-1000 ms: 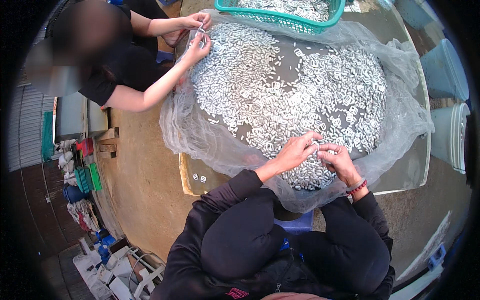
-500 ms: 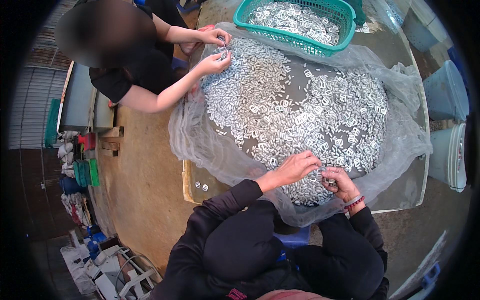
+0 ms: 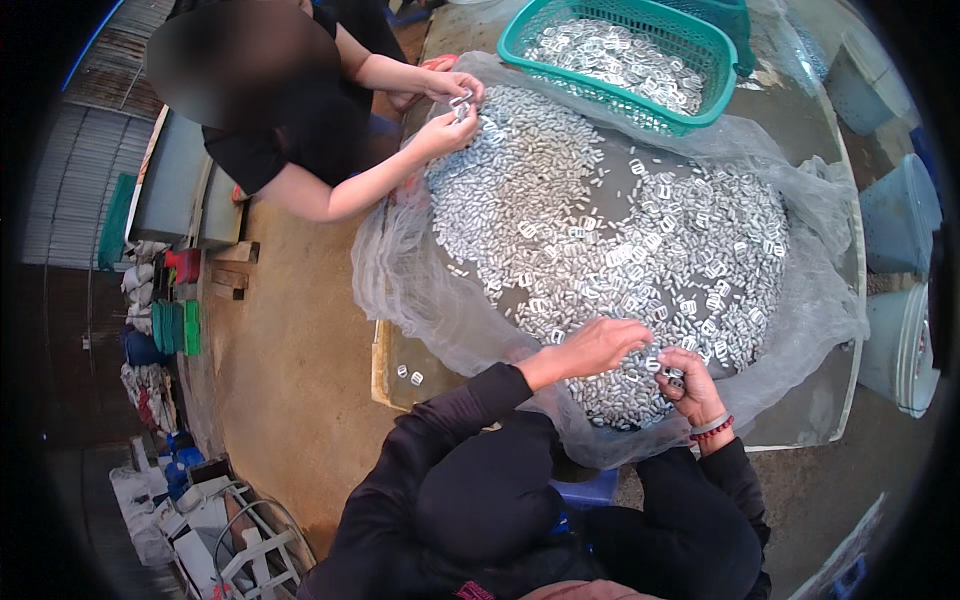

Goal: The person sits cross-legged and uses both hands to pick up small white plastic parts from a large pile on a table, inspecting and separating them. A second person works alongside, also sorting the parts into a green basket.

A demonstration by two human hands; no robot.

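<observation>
Beneath sheer netting (image 3: 395,270) lies a grey bench (image 3: 815,410). My right hand (image 3: 692,385) curls closed around metal buckles (image 3: 676,379); my left hand (image 3: 598,345) hovers just left, its grip unclear to me. Below spreads a silvery pile (image 3: 540,150); a green basket (image 3: 600,90) stands at the far side.

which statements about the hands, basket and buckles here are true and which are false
1. The right hand holds buckles. True.
2. The green basket stands beyond the pile of small silver pieces. True.
3. The green basket is empty. False: it holds many buckles.
4. Two loose buckles lie outside the netting. True.
5. The red beaded bracelet is on the left wrist. False: the red beaded bracelet is on the right wrist.
</observation>
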